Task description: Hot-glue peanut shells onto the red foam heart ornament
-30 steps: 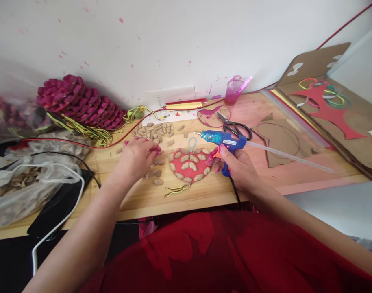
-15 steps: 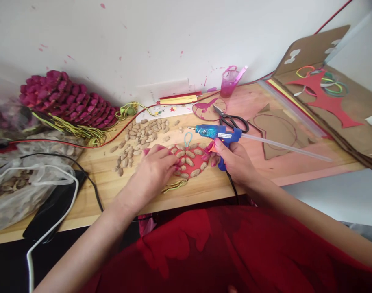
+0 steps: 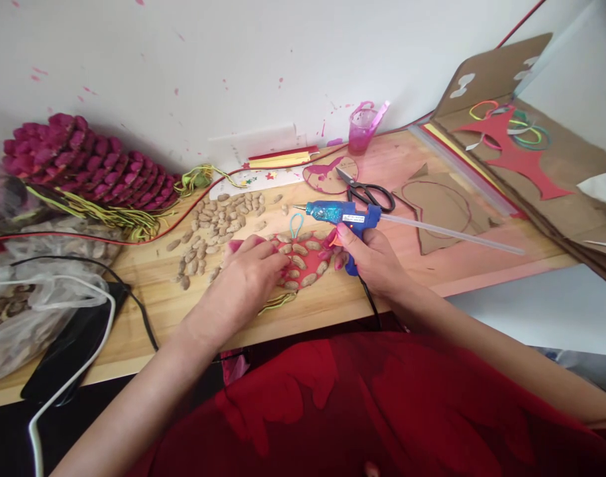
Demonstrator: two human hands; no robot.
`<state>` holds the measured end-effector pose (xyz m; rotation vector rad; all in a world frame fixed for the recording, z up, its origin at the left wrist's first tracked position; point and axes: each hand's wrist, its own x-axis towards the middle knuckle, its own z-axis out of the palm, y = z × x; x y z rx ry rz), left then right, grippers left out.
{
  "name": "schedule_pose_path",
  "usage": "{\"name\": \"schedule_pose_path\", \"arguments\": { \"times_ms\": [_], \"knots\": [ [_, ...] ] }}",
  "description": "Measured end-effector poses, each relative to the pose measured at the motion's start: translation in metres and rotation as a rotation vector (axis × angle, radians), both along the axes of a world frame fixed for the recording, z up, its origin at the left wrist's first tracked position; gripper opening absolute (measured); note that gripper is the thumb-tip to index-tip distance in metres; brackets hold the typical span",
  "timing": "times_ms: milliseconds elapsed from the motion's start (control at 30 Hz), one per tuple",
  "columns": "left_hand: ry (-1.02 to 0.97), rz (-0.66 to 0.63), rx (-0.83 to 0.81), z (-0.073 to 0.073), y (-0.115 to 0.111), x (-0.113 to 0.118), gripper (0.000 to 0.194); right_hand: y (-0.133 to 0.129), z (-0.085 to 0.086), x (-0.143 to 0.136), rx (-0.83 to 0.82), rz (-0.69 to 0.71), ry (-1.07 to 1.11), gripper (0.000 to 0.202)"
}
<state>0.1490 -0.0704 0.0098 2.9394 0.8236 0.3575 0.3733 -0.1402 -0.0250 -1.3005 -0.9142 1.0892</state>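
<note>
A blue glue gun [image 3: 332, 212] is gripped in my right hand [image 3: 379, 262], its nozzle pointing left and a long clear glue stick [image 3: 456, 232] sticking out behind. Below the nozzle lies a red cutout [image 3: 310, 261] with peanuts glued or set around its edge and across its middle. A light blue loop [image 3: 297, 225] stands at its top, and yellow-green strings [image 3: 277, 303] trail from its bottom. My left hand [image 3: 248, 271] rests at the cutout's left edge, fingers curled together; its fingertips are partly hidden, so what they hold does not show.
Loose peanuts [image 3: 228, 215] lie behind my left hand. Black-handled scissors [image 3: 369, 193] rest near a cardboard piece [image 3: 439, 212] and a pink cup [image 3: 362, 132]. A stack of magenta peanut-covered pieces [image 3: 94, 162], a plastic bag [image 3: 49, 324] and cables occupy the left.
The view has shifted slightly, moving everything a little left in the picture. Both hands keep nearly the same pose, with the glue gun still held over the red cutout.
</note>
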Motion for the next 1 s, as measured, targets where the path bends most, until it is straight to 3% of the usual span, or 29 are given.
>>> {"name": "schedule_pose_path", "arguments": {
  "times_ms": [233,667,1000],
  "knots": [
    [-0.179,0.096,0.091,0.011,0.005,-0.018,0.027,-0.001,-0.002,0.001,0.006,0.009,0.028,0.052],
    [-0.185,0.223,0.034,-0.002,0.000,-0.034,0.030,0.001,-0.004,-0.001,0.014,-0.002,0.050,0.050],
    [-0.275,0.173,0.084,-0.010,-0.010,-0.029,0.023,0.004,0.000,-0.002,0.023,-0.040,0.069,0.050]
  ]
}}
